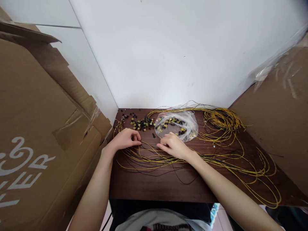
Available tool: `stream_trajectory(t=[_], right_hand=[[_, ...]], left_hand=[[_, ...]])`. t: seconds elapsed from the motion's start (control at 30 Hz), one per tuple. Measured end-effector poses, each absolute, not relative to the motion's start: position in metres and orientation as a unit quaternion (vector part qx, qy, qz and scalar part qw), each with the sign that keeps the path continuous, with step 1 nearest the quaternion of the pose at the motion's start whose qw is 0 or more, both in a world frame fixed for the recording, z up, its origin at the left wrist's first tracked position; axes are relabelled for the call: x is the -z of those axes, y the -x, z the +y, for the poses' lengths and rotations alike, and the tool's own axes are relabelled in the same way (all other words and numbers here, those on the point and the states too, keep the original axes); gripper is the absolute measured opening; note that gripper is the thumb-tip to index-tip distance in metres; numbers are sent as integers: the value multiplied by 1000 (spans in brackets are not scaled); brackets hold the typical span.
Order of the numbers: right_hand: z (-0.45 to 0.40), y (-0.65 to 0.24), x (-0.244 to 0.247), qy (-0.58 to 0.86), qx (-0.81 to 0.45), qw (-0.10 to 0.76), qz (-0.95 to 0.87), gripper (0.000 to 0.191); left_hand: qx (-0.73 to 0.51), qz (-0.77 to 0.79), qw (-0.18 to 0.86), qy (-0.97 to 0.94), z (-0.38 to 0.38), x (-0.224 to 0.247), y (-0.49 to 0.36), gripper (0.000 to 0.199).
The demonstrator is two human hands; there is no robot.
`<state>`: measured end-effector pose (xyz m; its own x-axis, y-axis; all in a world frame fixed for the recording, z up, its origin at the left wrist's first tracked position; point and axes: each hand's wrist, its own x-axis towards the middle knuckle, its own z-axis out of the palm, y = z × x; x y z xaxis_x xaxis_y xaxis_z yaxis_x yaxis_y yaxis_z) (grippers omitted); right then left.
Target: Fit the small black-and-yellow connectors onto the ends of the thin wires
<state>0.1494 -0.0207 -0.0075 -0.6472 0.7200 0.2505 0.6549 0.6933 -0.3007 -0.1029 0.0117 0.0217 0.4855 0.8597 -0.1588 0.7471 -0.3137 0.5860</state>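
My left hand (127, 138) is closed in a pinch at the left of the table, with a thin yellow wire (148, 144) running out from its fingertips. To its right, my right hand (172, 145) has its fingers curled in front of the clear plastic bag (191, 125); whatever they may hold is hidden. The bag lies open with small black and yellow connector-like parts (172, 122) in it. Left of the bag sits a cluster of similar parts (143, 124) on wire ends. A loose bundle of yellow and black wires (216, 159) stretches beneath both hands toward the right.
A coil of yellow and black wires (222, 120) lies at the back right of the brown table (154, 189). Small black bits (133, 114) are scattered at the back left. Cardboard boxes stand left (48, 128) and right (276, 122), before a white wall (173, 57).
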Motion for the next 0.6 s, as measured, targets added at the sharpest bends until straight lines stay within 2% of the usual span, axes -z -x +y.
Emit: stream_trajectory(t=[0.2, 0.37, 0.47, 0.6], right_hand=[[-21, -150, 5, 379, -103, 175, -903, 39], [-20, -150, 6, 378, -105, 179, -902, 39], [-19, -150, 6, 378, -105, 177, -903, 39], [-20, -150, 5, 374, -104, 176, -905, 39]], left_hand=[[-143, 503, 261, -811, 12, -22, 97, 33], [-277, 594, 64, -753, 21, -15, 107, 28], [-269, 631, 6, -728, 29, -4, 115, 29], [-224, 648, -21, -728, 34, 7, 118, 33]])
